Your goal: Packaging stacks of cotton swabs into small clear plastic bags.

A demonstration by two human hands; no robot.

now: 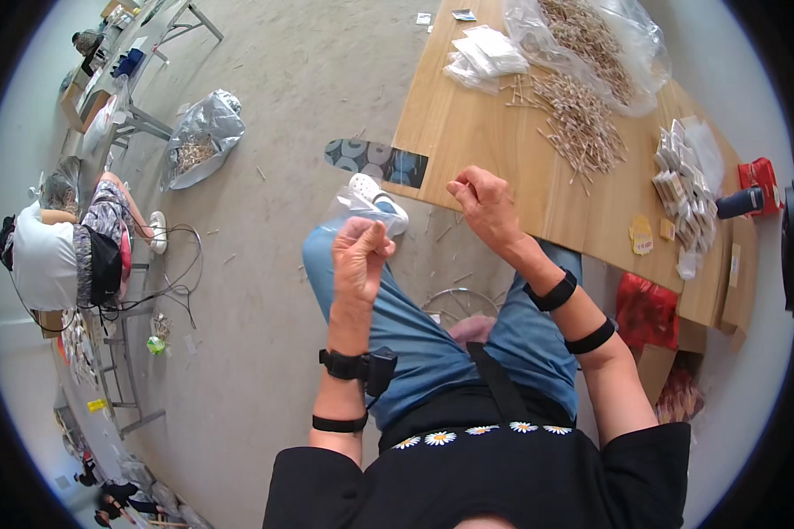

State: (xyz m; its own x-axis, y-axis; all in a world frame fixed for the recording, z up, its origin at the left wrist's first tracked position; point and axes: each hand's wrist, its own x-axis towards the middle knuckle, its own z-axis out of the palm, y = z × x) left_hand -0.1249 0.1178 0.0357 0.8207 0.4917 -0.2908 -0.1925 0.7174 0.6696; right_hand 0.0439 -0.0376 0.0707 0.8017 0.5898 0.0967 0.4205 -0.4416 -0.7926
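Note:
My left hand (362,251) is raised over my lap, its fingers closed on a thin clear plastic bag (351,208) that shows just beyond the fingertips. My right hand (487,201) hovers by the table's near left edge, with thumb and fingers pinched together; whatever may be between them is too small to make out. Ahead of it on the wooden table (468,132) lies a loose heap of short thin sticks (578,123), pale brown with whitish ends. More such sticks fill a large open clear bag (648,66) behind the heap.
Flat clear bags (494,53) lie stacked at the table's far left. At right are small filled packets (679,181), a yellow tag (641,235), a dark cylinder (739,204) and a red pack (759,181). Another person (48,260) sits at left near a silver bag (207,137).

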